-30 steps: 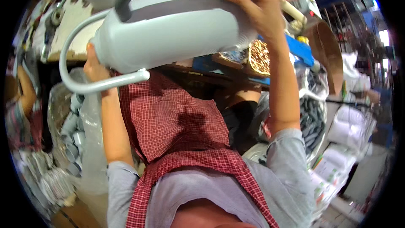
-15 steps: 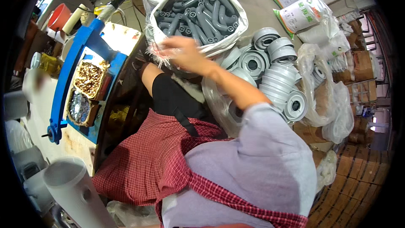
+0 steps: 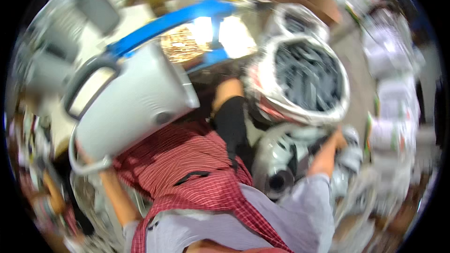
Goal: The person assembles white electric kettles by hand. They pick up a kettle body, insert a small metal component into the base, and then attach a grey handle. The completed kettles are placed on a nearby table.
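Note:
A large light grey plastic cylinder point(image 3: 133, 98) lies tilted across my lap. It has a dark grey looped handle point(image 3: 77, 91) at its left end, a pale curved tube at its lower left and a dark round spot on its side. My left hand point(image 3: 86, 155) holds the cylinder at that lower left end, with its fingers mostly hidden behind it. On the right, my right hand point(image 3: 338, 139) is stretched over a pile of round grey plastic parts point(image 3: 281, 152) in clear plastic bags. Motion smears its fingers, so I cannot tell whether it grips one.
A white sack point(image 3: 344, 96) full of dark grey curved pipes stands ahead, with a smaller sack point(image 3: 323, 26) behind it. To the left is a workbench with a blue metal frame point(image 3: 164, 23) over gold-coloured material. Printed white sacks point(image 3: 391, 98) line the right.
The view has turned, and the cylinder has come up across my lap with its handle showing. My right hand has moved from the pipe sack to the round grey parts.

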The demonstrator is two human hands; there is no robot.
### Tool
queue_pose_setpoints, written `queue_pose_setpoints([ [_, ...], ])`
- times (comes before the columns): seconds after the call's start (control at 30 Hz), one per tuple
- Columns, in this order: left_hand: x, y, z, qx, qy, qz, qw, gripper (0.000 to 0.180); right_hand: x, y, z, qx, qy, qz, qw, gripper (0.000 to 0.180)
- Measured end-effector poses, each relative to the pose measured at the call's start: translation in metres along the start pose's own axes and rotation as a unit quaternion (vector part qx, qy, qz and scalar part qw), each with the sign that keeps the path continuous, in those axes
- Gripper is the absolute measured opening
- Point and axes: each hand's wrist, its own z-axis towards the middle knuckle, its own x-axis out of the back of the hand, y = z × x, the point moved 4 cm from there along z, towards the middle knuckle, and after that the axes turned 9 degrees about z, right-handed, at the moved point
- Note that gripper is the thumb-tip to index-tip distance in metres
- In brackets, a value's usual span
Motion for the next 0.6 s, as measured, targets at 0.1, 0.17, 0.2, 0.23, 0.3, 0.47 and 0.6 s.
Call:
queue_pose_setpoints([
  [0.1,-0.001,0.026,-0.033,0.047,-0.013,-0.061,0.997,0.044,0.016,-0.003,-0.022,0.13,-0.094,0.066,0.985,0.108],
  [0.17,-0.012,0.029,-0.044,0.123,-0.044,-0.136,0.982,0.046,0.034,0.005,-0.008,0.195,-0.06,0.105,0.973,0.086],
  [0.2,-0.009,0.029,-0.046,0.16,-0.056,-0.171,0.971,0.047,0.055,0.004,-0.02,0.235,-0.03,0.14,0.961,0.077],
  [0.23,-0.006,0.032,-0.05,0.168,-0.036,-0.149,0.974,0.047,0.08,0.002,-0.029,0.25,-0.087,0.196,0.944,0.073],
  [0.3,0.0,0.034,-0.055,0.193,-0.006,-0.106,0.975,0.047,0.152,-0.012,-0.065,0.241,-0.13,0.353,0.894,0.069],
  [0.47,0.012,0.016,-0.048,0.179,-0.026,-0.195,0.964,0.051,0.265,-0.097,-0.258,0.304,-0.422,0.6,0.608,0.056],
  [0.6,0.015,-0.005,-0.053,0.186,-0.047,-0.269,0.944,0.047,0.349,-0.131,-0.488,0.583,-0.569,0.496,0.3,0.073],
])
